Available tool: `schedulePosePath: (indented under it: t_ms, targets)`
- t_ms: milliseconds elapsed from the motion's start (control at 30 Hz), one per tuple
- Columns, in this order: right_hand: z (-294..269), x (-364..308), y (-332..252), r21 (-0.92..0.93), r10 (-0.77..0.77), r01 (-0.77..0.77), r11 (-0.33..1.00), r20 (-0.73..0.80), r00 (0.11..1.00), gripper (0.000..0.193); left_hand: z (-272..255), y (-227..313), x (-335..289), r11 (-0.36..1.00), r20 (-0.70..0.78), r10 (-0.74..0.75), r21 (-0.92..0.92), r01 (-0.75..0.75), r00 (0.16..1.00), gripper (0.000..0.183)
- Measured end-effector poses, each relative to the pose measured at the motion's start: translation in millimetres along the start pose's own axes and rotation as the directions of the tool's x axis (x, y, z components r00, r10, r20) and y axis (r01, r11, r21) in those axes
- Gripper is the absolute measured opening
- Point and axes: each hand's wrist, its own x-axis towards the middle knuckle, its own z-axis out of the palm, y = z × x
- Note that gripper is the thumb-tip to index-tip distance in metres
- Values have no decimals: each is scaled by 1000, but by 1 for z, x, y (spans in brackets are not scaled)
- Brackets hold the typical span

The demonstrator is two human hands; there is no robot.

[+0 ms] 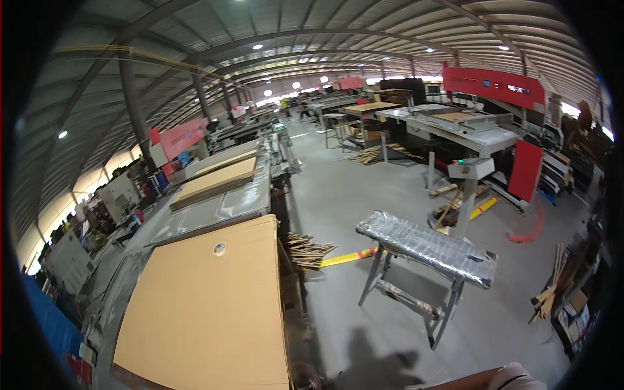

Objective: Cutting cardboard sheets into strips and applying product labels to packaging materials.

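Observation:
Neither of my hands shows in the head view. At the lower right edge, part of my right arm and a pale sleeve come into the picture; the hand is cut off below. Nearest on the left lies a large tan cardboard sheet on a long machine table. A small roll of tape rests on this sheet near its far end. To the right, a narrow bench wrapped in clear plastic film stands on splayed grey legs, apart from the arm.
More tan boards lie farther along the metal table. Wood strips are piled by yellow floor tape. A grey control box stands on a post before another machine table. Scrap strips lean at the right.

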Motion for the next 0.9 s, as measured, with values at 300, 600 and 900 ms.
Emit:
schedulePosePath:
  t_ms: [300, 600, 900]
  targets:
    - [-83, 123, -54, 172, 393, -393, 903, 33, 919, 40, -139, 264, 2, 550, -561, -259, -755, -357, 786, 21]
    - [-79, 213, -91, 576, 366, -488, 656, 322, 873, 47, -185, 207, -10, 765, -790, -559, -609, -211, 252, 27]
    - [-45, 261, -47, 155, 328, -443, 883, 473, 818, 37, -154, 189, -19, 877, -996, -82, -61, 476, 24, 55]
